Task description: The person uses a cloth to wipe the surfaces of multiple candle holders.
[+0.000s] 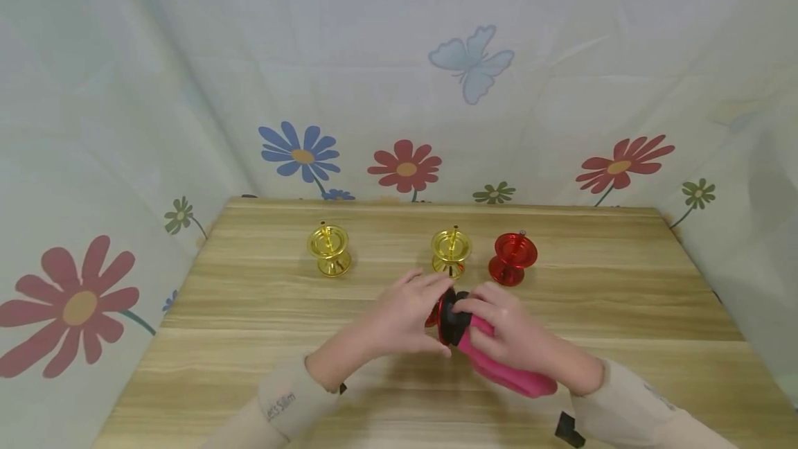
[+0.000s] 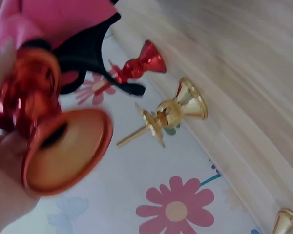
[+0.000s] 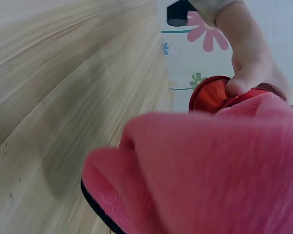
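We take the middle gold candle holder [image 1: 451, 247] as our landmark, upright on the wood-grain tabletop [image 1: 237, 338]. In front of it, on our own side, our left hand [image 1: 411, 314] grips a tilted red candle holder [image 2: 46, 117], fingers closed about it, so that its hollow foot faces the left wrist view. Our right hand [image 1: 517, 335] clutches a pink cloth [image 1: 511, 374] with black edging [image 3: 98, 209], fingers curled into the fabric; this bundle is in front of the landmark too, a little to the right, its black part against the holder's upper end. We judge that the holder is turned on its side to bring that end round to the cloth, while the left hand steadies it. It seems to be lifted off the tabletop.

The other holders stand on their feet, probably set back to leave working room: a second gold candle holder [image 1: 332, 249] well to the left of the landmark, and a standing red candle holder [image 1: 511, 260] just to its right. Their shallow dishes each have a thin spike rising from the middle, and we see no candle on them. Cloth and hands cover the tilted one's dish, so what it contains we cannot tell; inside its hollow foot we make out only a dark patch
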A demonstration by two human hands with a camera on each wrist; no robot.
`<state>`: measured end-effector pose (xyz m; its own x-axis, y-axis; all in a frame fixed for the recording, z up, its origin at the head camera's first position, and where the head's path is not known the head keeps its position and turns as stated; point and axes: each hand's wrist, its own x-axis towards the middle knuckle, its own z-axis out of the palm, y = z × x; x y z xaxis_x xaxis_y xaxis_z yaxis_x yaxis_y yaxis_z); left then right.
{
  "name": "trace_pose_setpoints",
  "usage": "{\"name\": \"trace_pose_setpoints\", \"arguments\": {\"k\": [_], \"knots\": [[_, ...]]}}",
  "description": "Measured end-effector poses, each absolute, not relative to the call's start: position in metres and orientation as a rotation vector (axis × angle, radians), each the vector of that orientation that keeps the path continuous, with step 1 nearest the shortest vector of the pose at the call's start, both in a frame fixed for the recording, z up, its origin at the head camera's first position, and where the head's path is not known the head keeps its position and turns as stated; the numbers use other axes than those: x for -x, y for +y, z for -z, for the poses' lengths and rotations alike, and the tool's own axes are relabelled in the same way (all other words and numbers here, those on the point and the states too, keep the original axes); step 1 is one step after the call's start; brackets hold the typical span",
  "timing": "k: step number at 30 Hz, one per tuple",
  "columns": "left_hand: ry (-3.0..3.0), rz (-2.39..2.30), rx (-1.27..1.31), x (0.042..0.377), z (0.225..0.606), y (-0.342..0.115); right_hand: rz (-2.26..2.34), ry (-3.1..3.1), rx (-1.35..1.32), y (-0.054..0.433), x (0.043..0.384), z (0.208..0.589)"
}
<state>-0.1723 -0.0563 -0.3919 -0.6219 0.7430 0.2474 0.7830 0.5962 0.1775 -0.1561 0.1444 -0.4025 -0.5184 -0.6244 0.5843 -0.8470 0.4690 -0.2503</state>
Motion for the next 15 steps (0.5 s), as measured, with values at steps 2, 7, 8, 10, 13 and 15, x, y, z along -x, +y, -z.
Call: {"name": "trace_pose_setpoints", "arguments": {"k": [2,7,8,10,13,15], "knots": [[-2.493,0.288,1.234,0.17,0.397,-0.055,-0.835,-2.325,-1.183,0.145,0.157,0.403],[-2.188,0.14,1.094,0.165,0.409,-0.053,-0.955,-2.38,-1.125,0.146,0.159,0.401],[-2.215,0.155,1.095,0.165,0.41,-0.053,-0.927,-2.381,-1.133,0.146,0.159,0.401],[-2.341,0.233,1.129,0.164,0.407,-0.054,-0.846,-2.368,-1.163,0.146,0.159,0.4],[-2.616,0.374,1.193,0.166,0.397,-0.058,-0.723,-2.311,-1.22,0.146,0.159,0.4],[-2.75,0.451,1.239,0.17,0.39,-0.06,-0.668,-2.271,-1.252,0.145,0.159,0.4]]}}
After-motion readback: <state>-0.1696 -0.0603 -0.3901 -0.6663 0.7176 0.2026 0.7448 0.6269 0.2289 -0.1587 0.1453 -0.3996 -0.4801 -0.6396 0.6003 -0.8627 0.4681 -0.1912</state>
